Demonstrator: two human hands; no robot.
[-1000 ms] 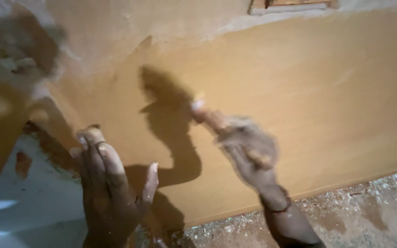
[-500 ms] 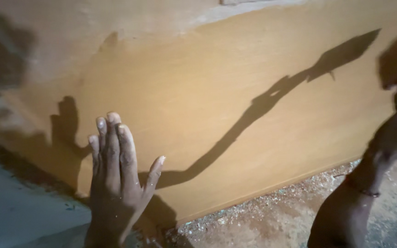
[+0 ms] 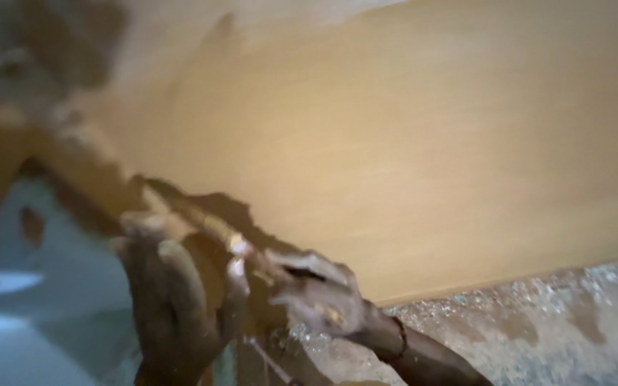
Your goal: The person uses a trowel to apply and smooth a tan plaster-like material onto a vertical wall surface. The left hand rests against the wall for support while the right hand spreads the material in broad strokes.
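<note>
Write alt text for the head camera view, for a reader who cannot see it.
Two bare hands meet at the lower left against a tan board: the left hand lies flat on it, and the right hand holds a thin stick-like tool, blurred by motion. A dark band circles the right wrist, and pale gritty ground lies below the board.

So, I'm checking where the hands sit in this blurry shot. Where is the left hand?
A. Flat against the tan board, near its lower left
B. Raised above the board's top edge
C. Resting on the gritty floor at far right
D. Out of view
A: the left hand lies spread against the tan board near its lower left, close beside the right hand, well away from the gritty floor.
</note>
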